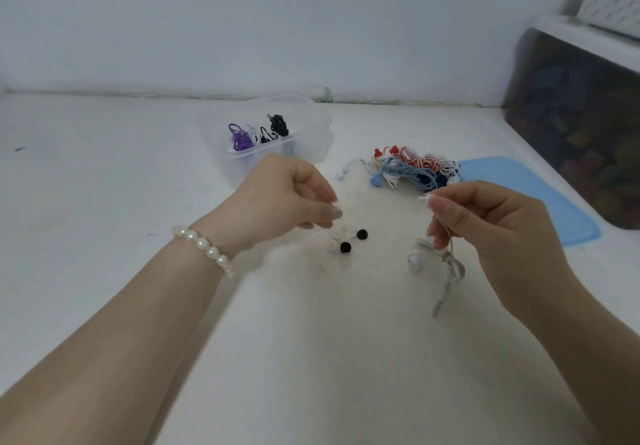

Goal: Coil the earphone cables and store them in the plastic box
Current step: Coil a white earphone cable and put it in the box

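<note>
My right hand [491, 226] pinches a white earphone cable [446, 271] between thumb and fingers; its loops, an earbud and the plug hang blurred below the hand. My left hand [291, 198] hovers with fingertips pinched together just above a few small ear tips [346, 242], white and black, lying on the table; whether it holds one I cannot tell. The clear plastic box [311, 126] stands behind my left hand with purple, white and black coiled earphones [259, 133] inside. A tangled pile of red, white, blue and dark earphones [412, 169] lies to the box's right.
A blue lid [540, 198] lies flat at the right, partly behind my right hand. A dark storage bin [581, 126] with a white rim stands at the far right. The white table meets a pale wall at the back.
</note>
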A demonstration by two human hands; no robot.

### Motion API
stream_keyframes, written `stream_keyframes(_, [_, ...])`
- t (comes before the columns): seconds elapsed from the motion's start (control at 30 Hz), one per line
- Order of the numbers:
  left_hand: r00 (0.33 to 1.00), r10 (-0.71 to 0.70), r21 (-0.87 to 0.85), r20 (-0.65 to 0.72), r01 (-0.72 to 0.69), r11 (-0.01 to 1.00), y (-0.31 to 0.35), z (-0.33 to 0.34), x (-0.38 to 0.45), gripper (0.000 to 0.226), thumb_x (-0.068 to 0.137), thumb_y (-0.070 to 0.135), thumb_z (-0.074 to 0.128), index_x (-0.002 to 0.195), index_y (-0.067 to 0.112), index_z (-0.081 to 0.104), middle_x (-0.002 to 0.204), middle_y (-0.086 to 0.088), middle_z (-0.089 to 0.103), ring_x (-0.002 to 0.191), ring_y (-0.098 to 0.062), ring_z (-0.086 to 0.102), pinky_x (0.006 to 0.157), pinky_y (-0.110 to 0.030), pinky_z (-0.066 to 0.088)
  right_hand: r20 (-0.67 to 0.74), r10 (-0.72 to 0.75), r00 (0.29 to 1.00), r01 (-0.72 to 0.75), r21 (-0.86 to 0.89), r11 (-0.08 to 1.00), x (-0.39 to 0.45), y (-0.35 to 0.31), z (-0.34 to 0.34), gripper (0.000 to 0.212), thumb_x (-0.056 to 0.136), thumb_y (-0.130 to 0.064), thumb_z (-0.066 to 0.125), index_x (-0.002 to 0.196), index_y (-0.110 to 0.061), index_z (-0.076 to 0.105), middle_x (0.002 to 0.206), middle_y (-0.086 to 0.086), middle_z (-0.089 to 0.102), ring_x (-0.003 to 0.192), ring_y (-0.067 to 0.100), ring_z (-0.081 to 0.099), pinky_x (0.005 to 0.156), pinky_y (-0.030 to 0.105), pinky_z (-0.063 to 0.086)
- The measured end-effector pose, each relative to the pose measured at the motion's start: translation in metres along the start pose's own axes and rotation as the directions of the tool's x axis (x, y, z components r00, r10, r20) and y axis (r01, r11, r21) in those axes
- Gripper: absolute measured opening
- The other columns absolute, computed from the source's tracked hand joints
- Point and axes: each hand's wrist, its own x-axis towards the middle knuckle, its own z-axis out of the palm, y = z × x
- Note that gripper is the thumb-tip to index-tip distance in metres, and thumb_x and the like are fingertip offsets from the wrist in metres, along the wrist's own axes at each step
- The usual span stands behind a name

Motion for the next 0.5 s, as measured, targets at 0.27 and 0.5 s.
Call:
stream_keyframes(0.27, [0.997, -0.070, -0.696, 0.024, 0.067, 0.715, 0.013, 0.010, -0.004, 0.012, 0.071, -0.009, 0.060, 0.077, -0.001, 0.067, 0.065, -0.006, 0.070, 0.064, -0.014, 0.069, 0.063, -0.020, 0.056, 0.007, 0.013, 1.000, -0.013, -0.003, 1.000, -0.001, 0.001, 0.003, 0.016, 0.070, -0.006, 0.068, 0.085, -0.012, 0.071, 0.056, -0.008, 0.068, 0.052, 0.001, 0.061, 0.056, 0.009, 0.047])
stream_keyframes(0.5, [0.969, -0.111, -0.744, 0.222, 0.242, 0.623, 0.015, 0.042, -0.014, 0.014, 0.077, -0.012, 0.055, 0.086, -0.009, 0.066, 0.076, -0.017, 0.071, 0.071, -0.020, 0.071, 0.067, -0.023, 0.058, 0.032, 0.007, 0.999, -0.007, -0.012, 1.000, -0.003, -0.002, 0.005, 0.018, 0.065, -0.019, 0.065, 0.082, -0.018, 0.071, 0.060, -0.009, 0.070, 0.056, 0.001, 0.062, 0.059, 0.009, 0.047])
